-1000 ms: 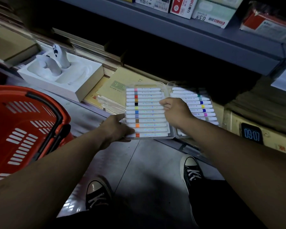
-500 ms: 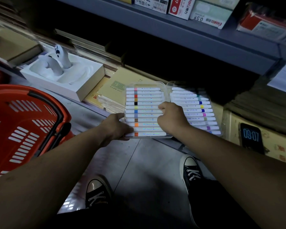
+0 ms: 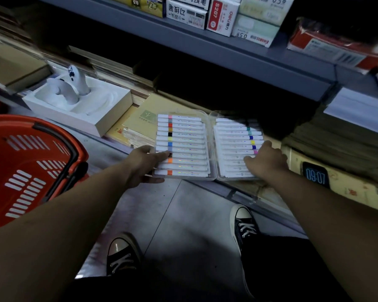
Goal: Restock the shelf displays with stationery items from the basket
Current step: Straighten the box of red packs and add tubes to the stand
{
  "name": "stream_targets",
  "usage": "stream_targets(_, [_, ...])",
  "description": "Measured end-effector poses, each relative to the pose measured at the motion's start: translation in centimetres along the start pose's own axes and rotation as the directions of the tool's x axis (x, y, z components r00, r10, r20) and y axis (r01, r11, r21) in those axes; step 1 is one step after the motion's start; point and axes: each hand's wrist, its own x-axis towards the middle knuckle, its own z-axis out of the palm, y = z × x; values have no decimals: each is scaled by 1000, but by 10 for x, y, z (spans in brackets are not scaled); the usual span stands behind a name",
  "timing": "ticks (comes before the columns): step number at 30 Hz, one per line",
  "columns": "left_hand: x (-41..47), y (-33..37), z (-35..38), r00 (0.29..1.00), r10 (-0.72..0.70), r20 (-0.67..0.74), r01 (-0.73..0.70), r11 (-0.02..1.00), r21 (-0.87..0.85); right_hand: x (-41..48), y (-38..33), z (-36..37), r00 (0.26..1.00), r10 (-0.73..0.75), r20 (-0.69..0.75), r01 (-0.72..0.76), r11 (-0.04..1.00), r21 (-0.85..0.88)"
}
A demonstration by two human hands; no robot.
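Two clear plastic cases of white markers with coloured bands lie side by side on the bottom shelf. My left hand (image 3: pixel 145 164) grips the front left corner of the left marker case (image 3: pixel 183 144), thumb on top of the markers. My right hand (image 3: pixel 265 160) rests on the front right part of the right marker case (image 3: pixel 236 147), fingers spread over the markers. The red basket (image 3: pixel 28 162) stands on the floor at the left; I cannot see into it.
A white box (image 3: pixel 79 107) with a moulded insert sits left of the cases, with yellow-brown paper packs (image 3: pixel 138 125) between them. Cardboard stacks and a small clock (image 3: pixel 315 174) reading 09:07 lie right. The upper shelf (image 3: pixel 216 46) overhangs, loaded with boxes. My shoes are below on the grey floor.
My right hand left the left case and moved right onto the right case. The left hand kept its hold on the left case's corner.
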Motion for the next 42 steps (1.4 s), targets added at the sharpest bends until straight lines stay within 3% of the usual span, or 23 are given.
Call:
stream_targets(5, [-14,16,-16,999,35,-35,-39,992,-116,0,-12,-18,994,50,92,-84,904,419])
stream_targets(7, [-25,24,-27,993,79,-82,-89,988,-123,-14,-26,-27,974,-51,223,-91,808,582])
stream_targets(10, [-47,34,-45,967,180,-182,-188,982,-26,-41,-55,-31,868,-274,413,-131,678,724])
stream_targets(13, [-68,39,-64,929,271,-251,-249,962,114,-64,-91,-24,875,-328,357,-28,701,712])
stream_targets(16, [-96,42,-79,887,343,-309,-282,932,227,-96,-125,-20,881,-397,257,167,769,617])
stream_targets(21, [-149,33,-68,841,399,-365,-337,914,225,-147,-149,-27,859,-490,148,378,802,463])
stream_targets(26, [-200,13,-57,811,485,-327,-466,874,140,-191,-157,-35,788,-610,88,498,714,492])
stream_targets(29, [-223,12,-58,823,542,-170,-543,839,46,-217,-163,-37,744,-662,95,451,602,659])
stream_targets(31, [-230,9,-60,839,532,-112,-527,847,71,-227,-161,-36,733,-675,84,409,535,739])
stream_targets(33, [-232,4,-59,836,523,-166,-501,851,156,-231,-151,-32,731,-680,53,370,460,807])
stream_targets(36, [-224,1,-59,733,571,-369,-454,815,359,-232,-137,-31,757,-653,3,332,389,860])
stream_targets(39, [-214,11,-62,770,458,-444,-477,876,77,-234,-129,-37,732,-682,-18,242,235,941])
stream_targets(42, [-214,15,-63,831,272,-486,-350,934,-77,-235,-119,-44,663,-747,-45,302,211,930])
